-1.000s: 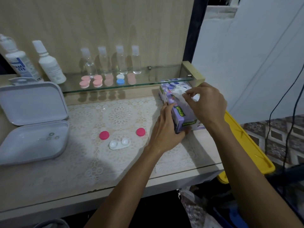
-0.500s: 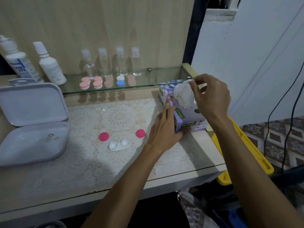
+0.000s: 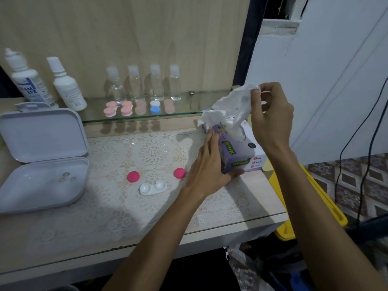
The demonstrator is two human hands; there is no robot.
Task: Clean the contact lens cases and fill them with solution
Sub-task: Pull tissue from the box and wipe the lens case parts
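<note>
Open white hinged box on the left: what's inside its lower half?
The box's lower tray holds a few small ring-like pieces near its middle; what they are is too small to tell. Nothing covers the tray, and its raised lid looks bare inside.

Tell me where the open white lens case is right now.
In the head view the white lens case lies uncapped on the lace mat, centre, just in front of and between the two pink caps, left of the left hand.

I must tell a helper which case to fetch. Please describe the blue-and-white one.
Look at the glass shelf against the wooden wall. Among the round lens cases there, the blue-and-white round case sits below the third clear bottle; its neighbours are all pink.
</note>
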